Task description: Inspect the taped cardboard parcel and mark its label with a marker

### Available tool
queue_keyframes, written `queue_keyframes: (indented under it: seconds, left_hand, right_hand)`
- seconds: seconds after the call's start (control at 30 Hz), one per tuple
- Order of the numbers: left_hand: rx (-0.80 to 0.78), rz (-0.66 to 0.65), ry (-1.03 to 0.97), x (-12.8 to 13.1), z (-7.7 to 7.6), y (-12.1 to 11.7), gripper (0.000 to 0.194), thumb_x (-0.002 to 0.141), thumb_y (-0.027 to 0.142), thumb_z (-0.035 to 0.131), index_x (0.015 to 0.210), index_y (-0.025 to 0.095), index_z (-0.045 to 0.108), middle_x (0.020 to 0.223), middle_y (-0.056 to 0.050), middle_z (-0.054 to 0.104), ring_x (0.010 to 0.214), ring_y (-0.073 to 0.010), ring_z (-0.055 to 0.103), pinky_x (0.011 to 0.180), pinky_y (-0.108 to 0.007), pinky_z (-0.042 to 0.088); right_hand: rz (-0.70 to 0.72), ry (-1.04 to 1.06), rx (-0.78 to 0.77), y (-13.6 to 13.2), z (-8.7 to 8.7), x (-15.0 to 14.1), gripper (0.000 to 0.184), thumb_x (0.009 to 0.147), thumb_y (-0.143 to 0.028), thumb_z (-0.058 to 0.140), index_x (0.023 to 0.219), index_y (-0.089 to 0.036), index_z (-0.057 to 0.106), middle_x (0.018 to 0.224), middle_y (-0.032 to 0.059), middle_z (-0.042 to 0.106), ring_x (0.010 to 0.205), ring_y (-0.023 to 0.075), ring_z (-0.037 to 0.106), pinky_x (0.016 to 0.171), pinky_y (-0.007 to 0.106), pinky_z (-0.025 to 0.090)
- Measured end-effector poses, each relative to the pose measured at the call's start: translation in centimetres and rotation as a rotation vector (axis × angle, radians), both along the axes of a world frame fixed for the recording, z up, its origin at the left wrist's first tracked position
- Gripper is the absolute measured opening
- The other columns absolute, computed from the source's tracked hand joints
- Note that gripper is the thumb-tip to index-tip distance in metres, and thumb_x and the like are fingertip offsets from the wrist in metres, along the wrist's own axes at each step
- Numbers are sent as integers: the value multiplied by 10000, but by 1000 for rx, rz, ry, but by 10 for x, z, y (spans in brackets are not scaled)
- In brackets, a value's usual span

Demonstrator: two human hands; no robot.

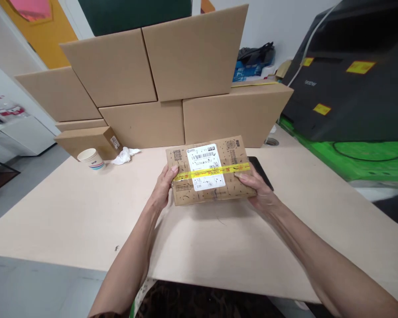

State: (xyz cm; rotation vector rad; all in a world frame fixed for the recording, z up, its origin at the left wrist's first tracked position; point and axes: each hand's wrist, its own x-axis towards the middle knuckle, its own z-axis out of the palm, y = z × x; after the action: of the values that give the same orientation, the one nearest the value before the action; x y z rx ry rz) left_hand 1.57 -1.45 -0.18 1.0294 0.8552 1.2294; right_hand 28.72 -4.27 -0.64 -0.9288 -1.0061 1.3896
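A small flat cardboard parcel (209,170) with a white shipping label and a yellow tape strip across it is held just above the pale table (69,212). My left hand (162,187) grips its left edge, thumb on top by the tape. My right hand (258,190) grips its right edge, thumb on top too. Both hands are closed on the parcel, fingers underneath hidden.
Several large cardboard boxes (192,57) are stacked along the table's back. A paper cup (90,158) and crumpled white tissue (125,155) sit at back left. A dark flat object (261,170) lies behind the parcel. A black printer (351,79) on green matting stands right.
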Motion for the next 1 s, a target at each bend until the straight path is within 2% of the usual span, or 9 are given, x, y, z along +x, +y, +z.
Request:
queue_keyframes:
  seconds: [0.07, 0.17, 0.3, 0.37, 0.43, 0.5, 0.57, 0.8, 1.0]
  left_hand:
    - [-23, -62, 17, -1, -1, -1, 587, 845, 581, 741, 1323, 254, 648, 1369, -100, 704, 1292, -367, 639, 1098, -516, 488]
    - [-25, -159, 17, 0, 0, -3, 652, 822, 500, 801, 1404, 294, 592, 1404, -87, 687, 1311, -354, 631, 1104, -489, 500]
    - [-58, -136, -14, 4, 3, -4, 675, 804, 436, 829, 1413, 266, 590, 1370, -90, 708, 1289, -339, 649, 1098, -459, 521]
    - [-86, -94, -5, 4, 3, -2, 643, 814, 491, 810, 1380, 250, 621, 1340, -93, 725, 1286, -338, 652, 1095, -457, 527]
    - [-135, -63, 16, 3, 2, 0, 635, 820, 629, 752, 1323, 249, 667, 1292, -96, 748, 1280, -349, 656, 1071, -468, 546]
    - [-182, -53, 18, 1, 0, 2, 700, 805, 783, 651, 1262, 256, 707, 1243, -101, 767, 1265, -369, 663, 1024, -495, 576]
    - [-195, -71, -13, 0, -1, 3, 761, 785, 858, 582, 1239, 263, 721, 1227, -108, 770, 1254, -387, 665, 972, -522, 604]
    - [-189, -178, -56, -4, 5, 1, 677, 818, 756, 660, 1286, 269, 687, 1296, -130, 720, 1211, -393, 674, 878, -534, 657]
    - [-150, -192, 144, -9, 2, 2, 811, 809, 848, 552, 1405, 298, 578, 1373, -158, 673, 1148, -373, 705, 781, -477, 666]
  right_hand:
    - [-40, 24, -8, 3, -3, -1, 633, 738, -428, 768, 1341, -334, 598, 1343, 23, 718, 1301, 364, 630, 1132, 582, 485]
    - [-81, 45, -8, 7, -5, -2, 517, 793, -485, 719, 1277, -315, 648, 1312, 21, 734, 1293, 350, 639, 1086, 552, 533]
    - [-52, 25, -20, 10, -6, -5, 502, 883, -640, 603, 1299, -362, 648, 1281, 4, 753, 1270, 324, 662, 1006, 539, 581]
    - [-24, 31, -31, 11, -6, -5, 549, 882, -706, 576, 1328, -393, 635, 1292, 0, 750, 1270, 318, 664, 986, 542, 589]
    - [4, 51, -47, 12, -6, -5, 621, 855, -776, 553, 1345, -402, 631, 1315, 9, 740, 1291, 325, 650, 979, 556, 589]
    - [19, 65, -50, 13, -7, -3, 680, 834, -833, 516, 1353, -408, 631, 1334, 15, 731, 1320, 331, 628, 976, 565, 588]
    - [9, 67, -37, 13, -7, -1, 681, 841, -849, 486, 1354, -424, 628, 1348, 7, 722, 1348, 324, 606, 985, 563, 585]
    - [-56, 46, 33, 10, -5, 1, 657, 868, -854, 434, 1280, -405, 680, 1338, 17, 726, 1362, 325, 589, 979, 529, 590]
    - [-88, -38, 37, 10, -4, 4, 695, 911, -840, 358, 1356, -382, 632, 1331, 51, 729, 1252, 316, 655, 833, 462, 625]
